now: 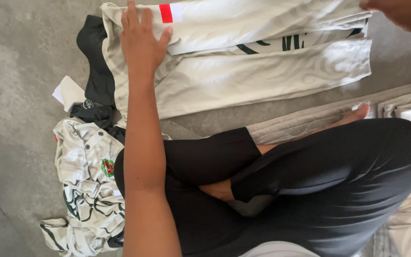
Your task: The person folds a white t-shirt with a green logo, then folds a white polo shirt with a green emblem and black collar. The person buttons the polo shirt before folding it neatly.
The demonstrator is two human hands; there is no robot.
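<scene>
Head view, looking down over crossed legs in black trousers on a grey floor. My left hand lies flat, fingers spread and open, pressing on the near end of a cream folded garment that stretches across the floor in front of me; a red and white patch shows just beside the fingertips. The flat palm appears to hold the cloth down so the fold keeps its shape. My right hand sits at the far end of the same garment, at the picture's upper edge; most of it is cut off, so I cannot tell whether its grip is open or closed on the cloth. With one hand at each end, the garment seems to be kept stretched and smooth.

A black garment lies partly under the cream one, just left of my left wrist. Nearer my knee is a crumpled patterned shirt with buttons and a small badge. A white slip of paper rests beside the black cloth. Pale bedding lies beyond my foot. No container is in view; everything lies loose on the floor.
</scene>
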